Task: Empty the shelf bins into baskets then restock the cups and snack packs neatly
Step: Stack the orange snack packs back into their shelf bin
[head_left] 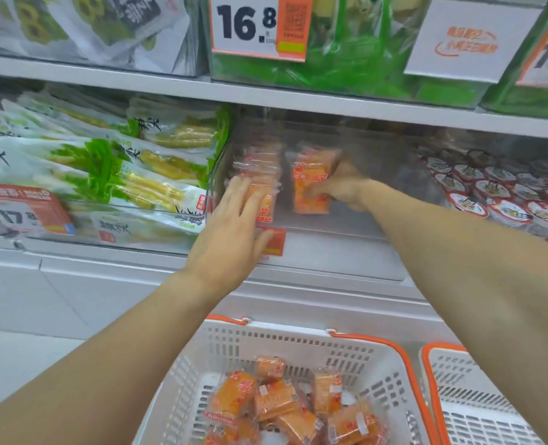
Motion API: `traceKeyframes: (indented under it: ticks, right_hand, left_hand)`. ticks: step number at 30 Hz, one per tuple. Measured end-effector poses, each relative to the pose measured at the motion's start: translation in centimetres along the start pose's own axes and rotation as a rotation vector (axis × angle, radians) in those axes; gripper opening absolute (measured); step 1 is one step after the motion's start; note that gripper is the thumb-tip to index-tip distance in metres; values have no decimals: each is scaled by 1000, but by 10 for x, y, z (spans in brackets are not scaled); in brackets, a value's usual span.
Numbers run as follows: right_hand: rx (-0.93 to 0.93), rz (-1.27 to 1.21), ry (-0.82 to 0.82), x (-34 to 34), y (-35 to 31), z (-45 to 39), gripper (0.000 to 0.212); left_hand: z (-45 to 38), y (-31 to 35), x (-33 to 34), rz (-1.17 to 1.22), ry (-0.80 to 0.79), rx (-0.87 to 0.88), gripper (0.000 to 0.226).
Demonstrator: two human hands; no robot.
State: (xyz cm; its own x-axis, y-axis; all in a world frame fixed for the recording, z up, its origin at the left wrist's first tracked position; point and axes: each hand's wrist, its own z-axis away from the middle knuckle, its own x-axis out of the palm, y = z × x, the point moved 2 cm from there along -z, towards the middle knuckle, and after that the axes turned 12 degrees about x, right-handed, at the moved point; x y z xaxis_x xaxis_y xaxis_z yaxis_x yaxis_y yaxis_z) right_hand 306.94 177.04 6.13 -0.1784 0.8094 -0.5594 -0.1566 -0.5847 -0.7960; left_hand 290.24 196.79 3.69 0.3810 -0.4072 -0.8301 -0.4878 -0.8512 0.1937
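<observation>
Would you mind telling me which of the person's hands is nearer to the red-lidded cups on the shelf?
The right. The right hand grips an orange snack pack in the clear bin, just left of the cups. The left hand rests on packs at the bin's far left end.

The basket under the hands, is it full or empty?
Partly full: orange snack packs cover the bottom of the basket, its walls bare above them.

White metal shelves (266,97) cross the upper frame, carrying price tags (247,27) with large black numbers; pale grey floor (25,316) fills the lower left, under even, bright shop lighting
</observation>
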Motion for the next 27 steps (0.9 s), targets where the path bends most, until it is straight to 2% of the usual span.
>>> traceKeyframes:
  ticks: [2,3,6,7,9,12,15,17,20,27]
  right_hand:
    - [42,-53,-17,10,1,-21,57]
    - [51,-55,-5,13,5,-32,68]
    - [43,-62,71,17,27,-77,116]
    - [36,-80,117,17,28,-78,115]
    - [37,-126,195,19,16,-52,92]
    - [-15,-91,181,26,8,-45,69]
    - [-38,-40,209,31,5,-49,60]
    - [-62,-4,237,31,6,-50,61]
    - [-96,12,271,31,7,-50,76]
    - [-49,107,235,31,9,-44,88]
  left_hand:
    - [-1,-6,3,-23,-2,15,65]
    - [-2,-8,3,-30,1,22,65]
    - [-5,-9,5,-65,13,37,66]
    - [-5,-9,6,-84,12,35,66]
    - [-5,-8,7,-89,4,31,65]
    - [-5,-9,7,-70,9,17,65]
    - [-5,-10,8,-87,13,13,66]
    - [-4,-9,8,-94,22,17,66]
    - [-3,-8,8,-96,29,19,67]
    - [-2,-9,9,-113,21,22,63]
